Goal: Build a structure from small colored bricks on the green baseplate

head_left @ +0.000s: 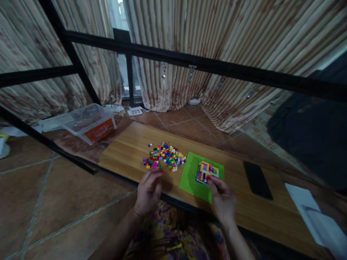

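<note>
A green studded baseplate lies on the wooden table, bearing a low structure of multicoloured toy bricks. My right hand reaches to the structure's near right corner, thumb and fingers pinched around a small red toy brick. Whether that brick touches the others is too small to tell. Left of the baseplate spreads a pile of loose toy bricks in many colours. At the pile's near edge is my left hand, fingers curled and closed. Its fingertips are beside red and green bricks; anything inside them is hidden.
A dark, flat, phone-like slab lies on the table to the right, with white papers beyond it. On the floor at the left stands a clear plastic bin with an orange label. A black metal frame crosses before the curtains.
</note>
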Action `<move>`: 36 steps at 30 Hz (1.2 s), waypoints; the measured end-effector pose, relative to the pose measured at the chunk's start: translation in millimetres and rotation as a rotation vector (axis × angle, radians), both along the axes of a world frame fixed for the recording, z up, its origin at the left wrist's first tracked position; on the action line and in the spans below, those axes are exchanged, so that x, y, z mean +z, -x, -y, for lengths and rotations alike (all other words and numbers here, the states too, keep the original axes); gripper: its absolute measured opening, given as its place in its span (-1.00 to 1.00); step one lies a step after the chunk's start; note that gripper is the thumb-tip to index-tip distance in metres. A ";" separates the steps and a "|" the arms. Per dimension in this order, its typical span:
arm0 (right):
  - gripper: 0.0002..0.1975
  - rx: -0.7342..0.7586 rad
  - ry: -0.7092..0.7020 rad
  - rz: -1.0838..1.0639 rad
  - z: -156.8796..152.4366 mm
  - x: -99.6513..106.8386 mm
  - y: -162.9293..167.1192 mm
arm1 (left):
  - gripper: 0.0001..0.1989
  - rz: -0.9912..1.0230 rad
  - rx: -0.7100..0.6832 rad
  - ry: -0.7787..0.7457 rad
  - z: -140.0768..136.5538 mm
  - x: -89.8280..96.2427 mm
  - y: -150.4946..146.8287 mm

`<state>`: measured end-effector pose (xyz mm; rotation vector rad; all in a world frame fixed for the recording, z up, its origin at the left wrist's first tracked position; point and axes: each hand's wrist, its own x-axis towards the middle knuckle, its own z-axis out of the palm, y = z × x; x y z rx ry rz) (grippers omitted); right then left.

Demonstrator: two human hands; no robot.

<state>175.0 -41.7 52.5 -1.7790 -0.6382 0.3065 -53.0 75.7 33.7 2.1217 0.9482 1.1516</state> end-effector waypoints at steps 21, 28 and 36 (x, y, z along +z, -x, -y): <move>-0.77 0.712 0.198 0.675 -120.8 -18.5 90.8 | -0.13 -0.497 -0.046 0.053 -64.9 -3.5 26.4; -0.76 0.660 0.246 0.809 -119.9 -19.3 71.5 | -0.22 -0.419 -0.052 0.020 -70.0 -5.6 17.1; -0.75 0.577 0.211 0.831 -135.1 -15.4 57.9 | -0.31 -0.317 -0.033 -0.050 -67.8 -15.7 5.3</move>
